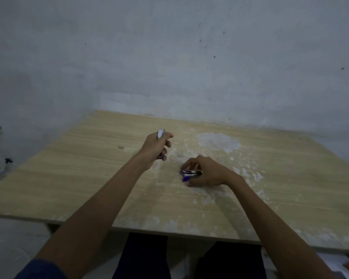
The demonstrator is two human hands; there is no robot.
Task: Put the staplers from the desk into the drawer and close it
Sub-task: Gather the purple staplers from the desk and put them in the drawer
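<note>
Staplers: one (161, 134) in left hand (155, 149); purple one (189, 174) under right hand (207, 172)

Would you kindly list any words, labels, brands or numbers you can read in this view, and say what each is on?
None can be read.
Stapler in the left hand: no print shows.
Purple stapler under the right hand: too blurred to tell.
Desk, wall: only stains and specks.
</note>
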